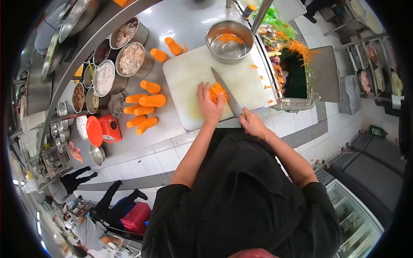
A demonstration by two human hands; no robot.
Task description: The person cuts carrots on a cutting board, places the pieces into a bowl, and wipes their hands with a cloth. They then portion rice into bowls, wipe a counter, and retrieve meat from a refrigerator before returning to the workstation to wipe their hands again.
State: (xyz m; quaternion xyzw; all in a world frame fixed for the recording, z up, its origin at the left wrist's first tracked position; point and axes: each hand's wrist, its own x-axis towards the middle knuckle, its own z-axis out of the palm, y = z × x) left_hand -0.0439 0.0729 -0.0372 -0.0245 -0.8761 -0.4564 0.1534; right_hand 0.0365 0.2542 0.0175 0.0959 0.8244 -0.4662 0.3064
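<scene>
carrot strips (218,92) against left hand (209,105), knife (227,92) in right hand (254,124)

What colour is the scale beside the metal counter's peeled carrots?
Red-orange scale; it shows best in the head view.

Steel table (165,19) with cutting board (185,73), carrots (152,101), metal bowl (230,41).

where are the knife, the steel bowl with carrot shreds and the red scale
knife (226,91): head view, on the blade
steel bowl (232,52): head view, on its inside wall
red scale (110,128): head view, on its body
</scene>
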